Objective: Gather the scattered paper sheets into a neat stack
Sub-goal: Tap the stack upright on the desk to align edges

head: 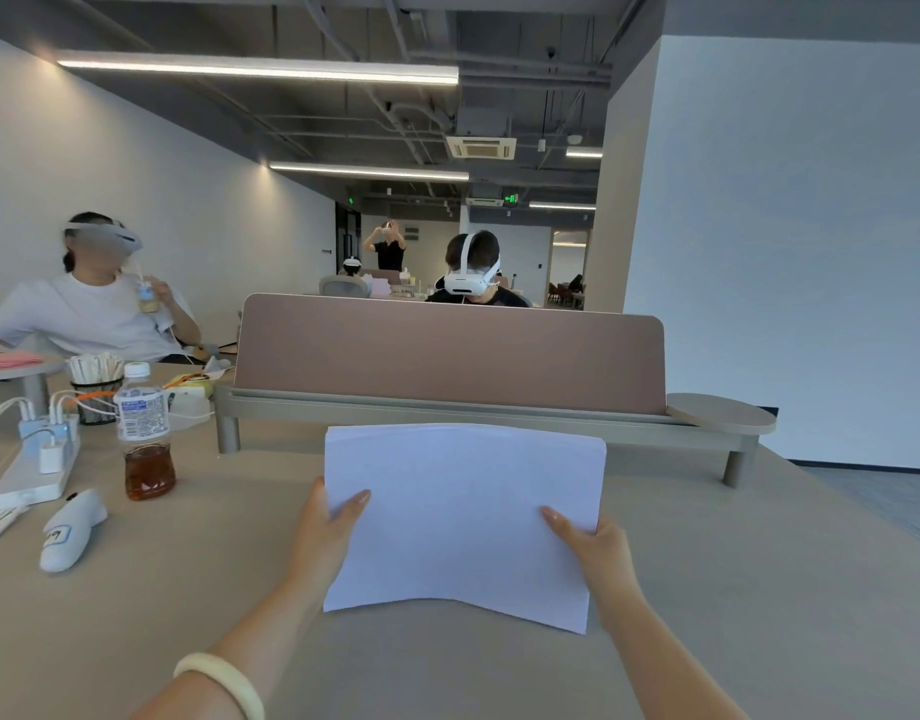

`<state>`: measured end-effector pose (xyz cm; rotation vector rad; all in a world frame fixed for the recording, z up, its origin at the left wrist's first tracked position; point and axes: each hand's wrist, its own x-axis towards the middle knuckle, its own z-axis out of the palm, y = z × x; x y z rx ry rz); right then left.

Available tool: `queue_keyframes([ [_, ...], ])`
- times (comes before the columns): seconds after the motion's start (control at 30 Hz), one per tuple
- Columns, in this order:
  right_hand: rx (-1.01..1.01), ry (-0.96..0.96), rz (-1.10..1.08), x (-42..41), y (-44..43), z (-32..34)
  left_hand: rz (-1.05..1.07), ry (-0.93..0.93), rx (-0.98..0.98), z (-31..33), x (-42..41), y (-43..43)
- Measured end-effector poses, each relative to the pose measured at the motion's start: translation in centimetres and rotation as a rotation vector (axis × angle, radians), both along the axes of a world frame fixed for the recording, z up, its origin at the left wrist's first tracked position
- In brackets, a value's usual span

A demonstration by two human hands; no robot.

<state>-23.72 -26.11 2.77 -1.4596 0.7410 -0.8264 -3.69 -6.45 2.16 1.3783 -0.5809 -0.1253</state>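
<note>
White paper stack [463, 517], left hand [322, 532], right hand [600, 556]

Bench [203, 579], left side: tea bottle [145, 439] upright, part-full; power strip [34, 467] beside it; white controller [70, 530] nearer. Pink divider panel [447, 356] behind.

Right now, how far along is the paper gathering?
Done: the sheets look gathered into one paper stack. In hand: left hand and right hand grip its sides, the stack bowed. Left: likely squaring the edges and laying it flat on the table.
</note>
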Motion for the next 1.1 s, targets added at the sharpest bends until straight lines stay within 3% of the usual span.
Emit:
queue_keyframes([
  [0.37, -0.042, 0.007, 0.054, -0.1, -0.4, -1.8, -0.011, 0.048, 0.027, -1.6, 0.2, 0.4],
  [0.53, -0.097, 0.005, 0.084, -0.4, -0.2, -1.7, 0.084, 0.062, 0.041, -2.4, -0.1, -0.3],
  [1.1, -0.141, 0.068, -0.078, -0.1, 0.1, -1.1, 0.313, 0.059, 0.026, -1.6, -0.3, -2.4],
])
